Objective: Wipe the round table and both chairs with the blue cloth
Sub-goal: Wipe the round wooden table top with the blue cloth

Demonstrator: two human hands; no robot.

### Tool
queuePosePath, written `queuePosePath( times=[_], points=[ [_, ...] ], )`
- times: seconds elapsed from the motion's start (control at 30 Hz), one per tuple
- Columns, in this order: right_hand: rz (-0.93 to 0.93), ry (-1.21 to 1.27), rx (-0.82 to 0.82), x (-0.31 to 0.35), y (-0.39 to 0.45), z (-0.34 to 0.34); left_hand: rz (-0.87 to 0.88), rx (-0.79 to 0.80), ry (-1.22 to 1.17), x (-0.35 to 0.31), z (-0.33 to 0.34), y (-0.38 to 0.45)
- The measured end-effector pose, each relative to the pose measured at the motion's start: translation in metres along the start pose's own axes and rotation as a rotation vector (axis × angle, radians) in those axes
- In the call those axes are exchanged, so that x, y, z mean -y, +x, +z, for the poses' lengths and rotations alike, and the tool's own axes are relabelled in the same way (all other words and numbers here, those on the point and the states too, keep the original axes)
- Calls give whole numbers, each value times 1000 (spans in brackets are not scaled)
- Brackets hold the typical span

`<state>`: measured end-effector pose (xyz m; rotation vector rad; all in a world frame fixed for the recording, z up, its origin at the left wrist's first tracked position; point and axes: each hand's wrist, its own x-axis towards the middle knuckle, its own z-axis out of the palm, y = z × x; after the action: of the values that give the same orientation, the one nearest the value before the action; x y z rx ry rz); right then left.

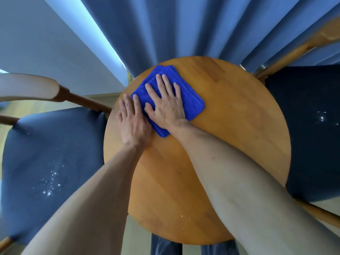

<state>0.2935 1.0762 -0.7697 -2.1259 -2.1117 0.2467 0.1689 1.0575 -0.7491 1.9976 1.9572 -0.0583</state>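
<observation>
On your left stands a chair [49, 157] with a blue padded seat and a wooden frame; white specks and droplets [50, 183] are scattered over the near part of its seat. Your left hand [131, 120] lies flat on the round table [230, 111], fingers straight and together, its forefinger side touching the left edge of the blue cloth [185, 100]. The cloth is folded into a thick pad and sits on the far left part of the wooden tabletop. Your right hand [165, 102] presses down on top of it, palm flat and fingers spread, not curled round anything. A few small white specks [184, 218] lie on the near edge of the table. To your right is the second chair [311, 129], its seat dark blue, with a small cluster of white specks [322, 117] near the middle. Blue curtains [174, 28] hang behind the table.
</observation>
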Motion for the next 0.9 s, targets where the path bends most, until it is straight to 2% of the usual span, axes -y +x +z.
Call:
queuePosePath(
  times=[0.13,0.33,0.4,0.5,0.6,0.9],
  points=[
    [106,6,-49,-51,17,-9,195,6,85,-41,-2,32],
    [230,-74,-30,-159,22,-27,345,76,110,-145,11,70],
    [348,-67,-33,-192,21,-33,357,126,103,-179,19,74],
    [555,-52,-48,-217,11,-38,283,152,80,-207,26,71],
    [579,-54,-54,-219,1,-39,268,158,114,-207,29,56],
    [720,-35,-87,-228,-65,-42,281,139,201,-148,30,1]
  ],
)
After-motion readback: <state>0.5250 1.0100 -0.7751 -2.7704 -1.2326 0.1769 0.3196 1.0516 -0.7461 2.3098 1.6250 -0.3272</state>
